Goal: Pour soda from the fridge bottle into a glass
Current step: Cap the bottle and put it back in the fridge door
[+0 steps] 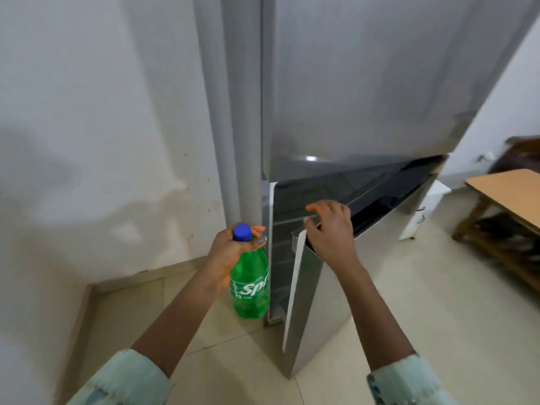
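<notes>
Head view, looking down at a grey fridge (365, 83) that fills the upper centre. Low in the centre, its lower door (309, 302) stands ajar. The right hand (330, 232) sits on the door's top edge with fingers curled over it, likely to swing it, though which way cannot be told.

Left of the door, the left hand (230, 252) is wrapped tightly round the neck of a green bottle (251, 285), just under the blue cap (242, 232). The bottle hangs clear of the floor, outside the fridge and just beside its open edge. Its long axis runs nearly vertical, cap up and base down, which keeps the soda settled for carrying.

A wooden table (508, 188) is at the right edge. No glass is visible.
</notes>
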